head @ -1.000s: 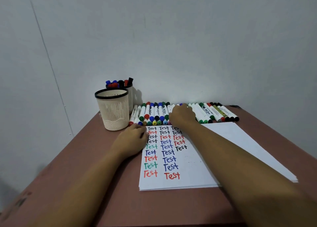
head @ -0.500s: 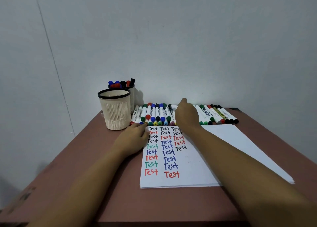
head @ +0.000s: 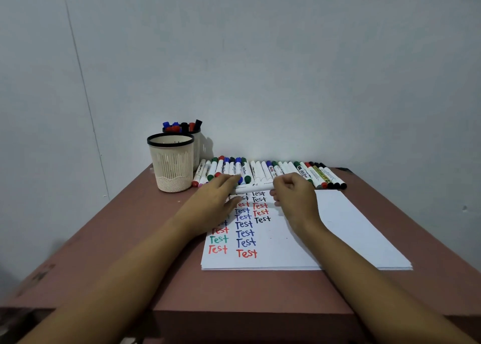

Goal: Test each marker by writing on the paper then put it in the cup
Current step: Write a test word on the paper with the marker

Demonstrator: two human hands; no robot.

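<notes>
A white marker lies crosswise just above the top edge of the paper, held at both ends. My right hand has its fingers curled round the marker's right end. My left hand pinches its left end between fingers and thumb, hiding that tip. The paper carries columns of "Test" in red, blue, green and black, partly covered by my left hand. A beige mesh cup with a black rim stands left of my hands, and no marker shows above that rim.
A long row of several capped markers lies along the wall behind the paper. A second cup behind the beige one holds several markers. The brown table ends close to me and the wall rises right behind the row.
My right hand drew one marker out of the row toward the paper. My left hand left the paper's corner and moved right to take the marker's other end.
</notes>
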